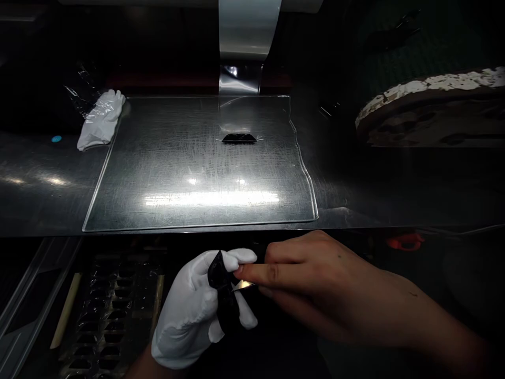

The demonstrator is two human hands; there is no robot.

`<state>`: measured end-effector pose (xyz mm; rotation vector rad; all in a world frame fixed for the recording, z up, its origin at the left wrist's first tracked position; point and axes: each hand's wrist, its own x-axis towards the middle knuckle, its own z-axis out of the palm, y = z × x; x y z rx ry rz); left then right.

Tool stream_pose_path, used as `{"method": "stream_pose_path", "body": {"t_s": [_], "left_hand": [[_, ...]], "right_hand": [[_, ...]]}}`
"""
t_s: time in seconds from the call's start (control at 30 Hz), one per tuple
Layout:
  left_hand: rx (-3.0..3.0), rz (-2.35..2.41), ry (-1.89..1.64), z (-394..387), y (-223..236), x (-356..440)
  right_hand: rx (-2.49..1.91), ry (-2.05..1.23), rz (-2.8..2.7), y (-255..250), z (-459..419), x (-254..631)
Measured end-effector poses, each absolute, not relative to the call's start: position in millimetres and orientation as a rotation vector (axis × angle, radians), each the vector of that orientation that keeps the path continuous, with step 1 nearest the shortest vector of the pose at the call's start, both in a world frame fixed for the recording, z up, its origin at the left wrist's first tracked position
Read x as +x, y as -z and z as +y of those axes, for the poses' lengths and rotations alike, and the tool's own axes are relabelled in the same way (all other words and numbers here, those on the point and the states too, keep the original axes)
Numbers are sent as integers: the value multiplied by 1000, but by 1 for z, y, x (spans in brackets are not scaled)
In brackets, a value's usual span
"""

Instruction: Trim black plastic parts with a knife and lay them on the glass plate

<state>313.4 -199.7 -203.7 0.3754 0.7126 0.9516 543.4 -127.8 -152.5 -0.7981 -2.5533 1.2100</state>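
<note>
My left hand [197,310], in a white glove, is closed round a small black part [223,295] below the table's front edge. My bare right hand [311,279] reaches in from the right, its fingers pinched on a thin shiny blade-like piece [243,286] whose tip touches the black part. On the table lies a clear plastic sheet [158,173] with a second small black part [239,138] resting on it near the far middle.
A spare white glove [100,123] lies at the sheet's far left corner. A strip of clear film [244,47] hangs down behind the sheet. A round worn disc [434,105] sits at the right. A black compartment tray [110,310] stands below left. An orange object [404,241] lies under the table edge.
</note>
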Motion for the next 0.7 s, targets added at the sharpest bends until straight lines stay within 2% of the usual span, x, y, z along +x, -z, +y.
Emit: {"method": "stream_pose_path", "body": {"t_s": [0.43, 0.7], "left_hand": [[435, 690, -936, -198, 206, 306], [482, 849, -945, -195, 195, 306]], "right_hand": [[-763, -1337, -2314, 157, -137, 544], [-942, -938, -2418, 144, -128, 546]]}}
